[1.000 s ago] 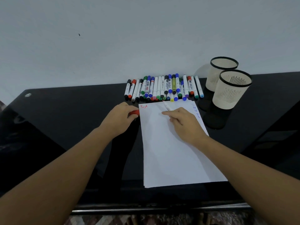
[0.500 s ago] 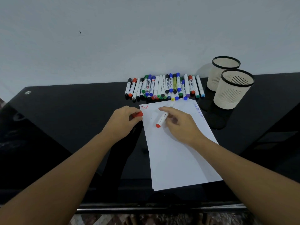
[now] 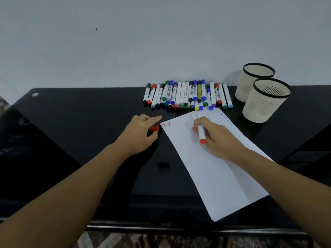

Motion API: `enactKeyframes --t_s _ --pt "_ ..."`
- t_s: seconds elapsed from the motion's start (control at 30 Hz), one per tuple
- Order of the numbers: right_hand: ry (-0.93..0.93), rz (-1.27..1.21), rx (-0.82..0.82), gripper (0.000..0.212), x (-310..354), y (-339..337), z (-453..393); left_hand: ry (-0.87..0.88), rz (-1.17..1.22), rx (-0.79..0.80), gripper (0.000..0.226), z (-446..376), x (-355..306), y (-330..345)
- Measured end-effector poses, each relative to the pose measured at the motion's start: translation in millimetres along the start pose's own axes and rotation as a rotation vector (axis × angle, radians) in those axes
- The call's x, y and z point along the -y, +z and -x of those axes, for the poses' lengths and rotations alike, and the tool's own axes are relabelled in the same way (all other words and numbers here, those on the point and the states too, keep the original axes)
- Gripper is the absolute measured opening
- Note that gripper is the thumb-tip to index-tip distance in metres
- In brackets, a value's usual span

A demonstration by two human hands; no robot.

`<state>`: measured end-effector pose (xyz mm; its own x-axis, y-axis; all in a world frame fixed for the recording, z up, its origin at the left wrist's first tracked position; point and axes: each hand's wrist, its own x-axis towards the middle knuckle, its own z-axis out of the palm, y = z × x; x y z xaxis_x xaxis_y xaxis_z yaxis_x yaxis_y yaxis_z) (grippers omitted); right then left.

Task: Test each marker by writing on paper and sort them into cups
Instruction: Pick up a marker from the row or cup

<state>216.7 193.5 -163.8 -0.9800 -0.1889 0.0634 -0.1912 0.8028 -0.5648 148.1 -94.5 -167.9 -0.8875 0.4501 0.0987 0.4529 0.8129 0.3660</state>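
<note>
So the right hand (image 3: 217,138) grips a red marker (image 3: 201,132) tip-down on the paper (image 3: 206,169), I'd guess to test it, left hand (image 3: 141,131) pinching its cap (image 3: 154,129) beside the sheet, spare markers (image 3: 188,94) and two empty-looking cups (image 3: 263,101) lined up behind on a glossy black surface (image 3: 80,131) against a plain pale wall.
</note>
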Motion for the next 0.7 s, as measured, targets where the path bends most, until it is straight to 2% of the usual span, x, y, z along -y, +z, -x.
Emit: enactKeyframes --t_s 0.1,0.2,0.27,0.33,0.43,0.6,0.7 --pt "-0.066 -0.154 -0.185 0.021 14 -4 -3 0.033 -0.043 -0.048 0.055 2 4 10" --pt "-0.039 -0.491 -0.384 0.015 45 2 -17 0.05 -0.074 -0.106 0.055 5 7 20" --pt "0.065 -0.729 -0.423 0.019 58 9 -30 0.051 -0.078 -0.127 0.054 5 6 22" --pt "0.186 -0.839 -0.398 0.024 61 18 -40 0.054 -0.073 -0.137 0.052 5 7 23" --pt "0.248 -0.755 -0.379 0.022 52 34 -42 0.063 -0.049 -0.142 0.052 4 9 24" --pt "0.132 -0.514 -0.288 0.017 50 33 -43 0.076 -0.054 -0.162 0.049 1 12 26" --pt "0.127 -0.5 -0.223 0.015 55 28 -44 0.082 -0.068 -0.171 0.049 1 12 25"
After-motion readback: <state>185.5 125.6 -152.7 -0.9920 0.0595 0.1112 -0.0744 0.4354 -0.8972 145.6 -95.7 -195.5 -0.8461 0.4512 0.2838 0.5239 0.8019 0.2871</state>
